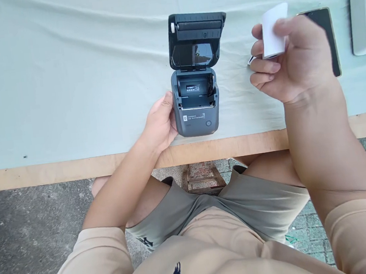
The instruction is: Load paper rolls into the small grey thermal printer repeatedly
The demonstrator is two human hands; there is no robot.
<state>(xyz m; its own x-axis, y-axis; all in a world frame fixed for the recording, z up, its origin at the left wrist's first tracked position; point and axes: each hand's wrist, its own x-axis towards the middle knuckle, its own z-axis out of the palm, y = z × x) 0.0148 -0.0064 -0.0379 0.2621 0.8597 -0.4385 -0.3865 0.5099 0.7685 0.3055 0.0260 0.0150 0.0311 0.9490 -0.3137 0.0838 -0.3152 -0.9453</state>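
A dark grey portable label printer (198, 124) is near the table's front edge, its lid (196, 42) swung up and back. The paper bay inside shows a small printed sticker and no roll. My left hand (161, 122) grips the printer's left side, thumb along the edge and fingers partly hidden beneath. Off to the right of the printer, my right hand (293, 56) is raised above the cloth. Between its thumb and fingers is a curved piece of white label paper (273, 30); I cannot tell whether it is a full roll. A small dark-and-white object (251, 60) shows by its fingers, mostly hidden.
A smartphone (331, 43) lies behind my right hand, partly covered by it. At the far right stands a white box-shaped item (364, 21) with printed lettering. A pale green cloth (79, 78) covers the table, whose bare wooden front edge (73, 169) runs before my lap.
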